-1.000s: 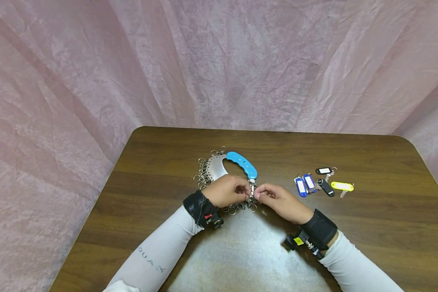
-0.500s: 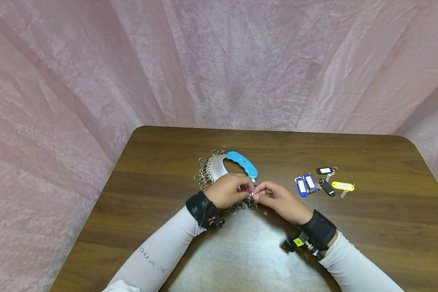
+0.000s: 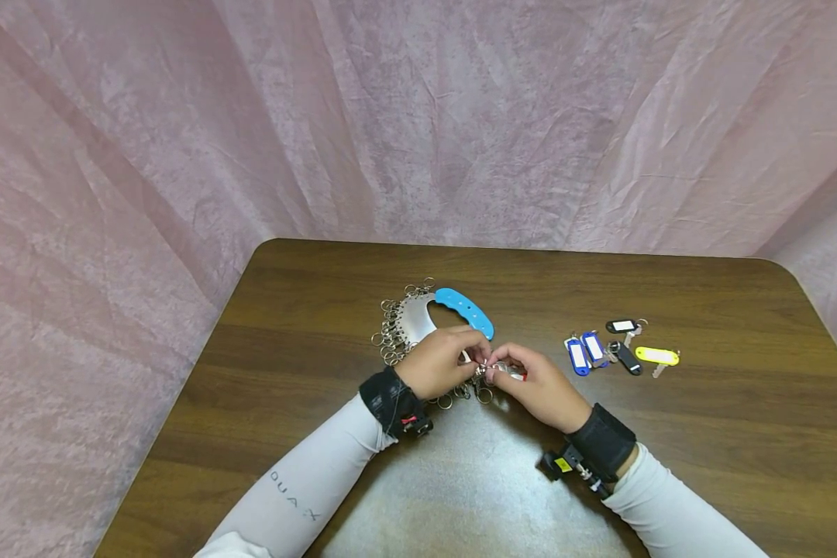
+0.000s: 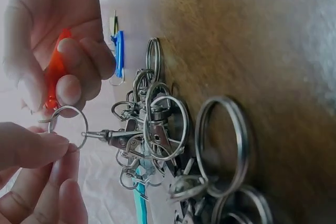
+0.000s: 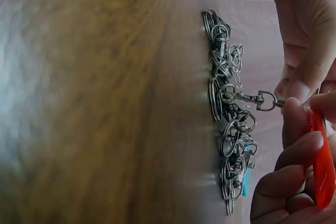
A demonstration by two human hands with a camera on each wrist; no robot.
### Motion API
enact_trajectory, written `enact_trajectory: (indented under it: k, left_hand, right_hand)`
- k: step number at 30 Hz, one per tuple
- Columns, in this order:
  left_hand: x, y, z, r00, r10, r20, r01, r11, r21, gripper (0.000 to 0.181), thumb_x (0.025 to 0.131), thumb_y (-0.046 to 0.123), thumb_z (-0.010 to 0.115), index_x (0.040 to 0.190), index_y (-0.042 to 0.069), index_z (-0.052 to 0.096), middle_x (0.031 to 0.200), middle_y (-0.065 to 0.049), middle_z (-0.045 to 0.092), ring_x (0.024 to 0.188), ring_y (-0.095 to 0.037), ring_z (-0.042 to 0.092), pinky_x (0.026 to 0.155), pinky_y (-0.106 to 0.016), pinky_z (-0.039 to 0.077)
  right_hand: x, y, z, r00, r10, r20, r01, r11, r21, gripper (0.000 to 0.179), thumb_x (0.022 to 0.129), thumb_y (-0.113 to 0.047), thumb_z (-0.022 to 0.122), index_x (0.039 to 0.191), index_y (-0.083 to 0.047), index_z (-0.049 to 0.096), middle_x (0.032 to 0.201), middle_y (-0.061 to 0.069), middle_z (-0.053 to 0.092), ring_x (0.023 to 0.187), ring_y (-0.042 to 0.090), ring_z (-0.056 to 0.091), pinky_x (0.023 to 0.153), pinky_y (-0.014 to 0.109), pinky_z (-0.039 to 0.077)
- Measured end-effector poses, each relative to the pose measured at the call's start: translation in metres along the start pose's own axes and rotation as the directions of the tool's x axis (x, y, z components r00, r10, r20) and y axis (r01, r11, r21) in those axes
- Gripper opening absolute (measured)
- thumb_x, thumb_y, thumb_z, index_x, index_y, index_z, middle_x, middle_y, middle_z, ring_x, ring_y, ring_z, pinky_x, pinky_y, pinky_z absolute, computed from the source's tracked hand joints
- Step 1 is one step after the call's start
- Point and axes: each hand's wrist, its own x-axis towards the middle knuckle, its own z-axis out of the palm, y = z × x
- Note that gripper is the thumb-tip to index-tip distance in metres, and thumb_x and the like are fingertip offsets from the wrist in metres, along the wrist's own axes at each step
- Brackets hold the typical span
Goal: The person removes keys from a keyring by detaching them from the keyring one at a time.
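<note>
A crescent-shaped metal key holder [image 3: 413, 319] with a blue handle [image 3: 463, 310] lies on the table, its edge lined with swivel clips and split rings. My left hand [image 3: 441, 363] is over its near right end, pinching a split ring [image 4: 87, 124] between thumb and fingers. That ring is linked to a swivel clip [image 5: 261, 100] drawn out from the bunch. Fingertip to fingertip with it, my right hand [image 3: 540, 389] grips a red key tag [image 5: 323, 169], held against curled fingers. Where the tag meets the ring is partly covered by the fingertips.
To the right lie two blue key tags [image 3: 577, 356], two black tags [image 3: 626, 359] and a yellow tag [image 3: 657, 356], some with keys. The wooden table [image 3: 307, 310] ends at a pink curtain [image 3: 418, 124] behind.
My right hand has turned slightly, so part of the red tag now shows beneath its fingers. My left hand has shifted a little right. The loose tags stay where they were.
</note>
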Motion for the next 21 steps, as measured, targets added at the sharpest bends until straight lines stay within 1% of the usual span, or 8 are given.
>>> enact_trajectory:
  k: [3,6,9,13,16,21]
  left_hand:
    - [0.0004,-0.0012,0.0011,1.000,-0.011,-0.010,0.011,1.000,-0.008,0.018,0.086,0.001,0.070,0.100,0.013,0.069,0.095,0.000,0.071,0.091,-0.010,0.065,0.083,-0.023,0.053]
    - [0.0006,-0.0030,0.0020,1.000,-0.020,-0.010,0.020,1.000,-0.020,0.018,0.086,0.002,0.070,0.101,0.011,0.069,0.095,-0.001,0.071,0.089,-0.011,0.066,0.082,-0.023,0.052]
    - [-0.0001,-0.0046,0.0026,0.999,-0.041,0.011,0.042,0.999,-0.026,0.015,0.086,0.003,0.071,0.100,0.009,0.070,0.092,-0.003,0.070,0.086,-0.014,0.066,0.078,-0.021,0.051]
    - [-0.0012,-0.0063,0.0032,0.994,-0.095,0.056,0.095,0.995,0.005,0.006,0.089,0.010,0.071,0.096,0.010,0.072,0.087,-0.001,0.068,0.080,-0.012,0.062,0.074,-0.020,0.048]
    - [-0.0014,-0.0073,0.0031,0.991,-0.113,0.078,0.112,0.994,0.013,0.005,0.092,0.014,0.070,0.094,0.012,0.074,0.087,0.001,0.068,0.081,-0.009,0.060,0.076,-0.021,0.048]
    - [-0.0010,-0.0082,0.0020,0.991,-0.107,0.084,0.110,0.993,-0.032,0.004,0.092,0.013,0.070,0.092,0.013,0.074,0.089,0.001,0.069,0.083,-0.009,0.059,0.079,-0.023,0.048]
  right_hand:
    - [0.0000,-0.0005,0.0009,1.000,-0.001,-0.003,0.001,0.999,0.041,0.007,0.095,-0.010,0.066,0.098,-0.016,0.067,0.095,-0.001,0.070,0.094,0.009,0.063,0.084,0.023,0.050]
    - [0.0000,-0.0005,0.0015,1.000,-0.006,-0.002,0.006,0.998,0.058,0.007,0.096,-0.009,0.064,0.097,-0.016,0.067,0.093,-0.001,0.069,0.093,0.009,0.063,0.083,0.023,0.050]
    - [0.0000,0.0002,0.0023,1.000,-0.010,-0.008,0.011,0.998,0.061,0.008,0.097,-0.009,0.062,0.098,-0.015,0.067,0.092,0.000,0.070,0.091,0.008,0.063,0.083,0.023,0.050]
    - [0.0000,0.0008,0.0024,1.000,-0.012,-0.009,0.013,0.997,0.075,0.007,0.099,-0.010,0.060,0.099,-0.012,0.067,0.092,0.003,0.070,0.089,0.008,0.064,0.081,0.023,0.051]
    - [-0.0002,0.0010,0.0018,1.000,-0.003,-0.003,0.004,0.996,0.085,0.009,0.100,-0.011,0.059,0.101,-0.009,0.067,0.093,0.005,0.071,0.087,0.008,0.065,0.078,0.023,0.052]
    - [-0.0004,0.0003,0.0010,1.000,0.014,0.003,-0.015,0.995,0.099,0.011,0.102,-0.012,0.056,0.102,-0.008,0.066,0.093,0.007,0.071,0.085,0.012,0.066,0.074,0.025,0.053]
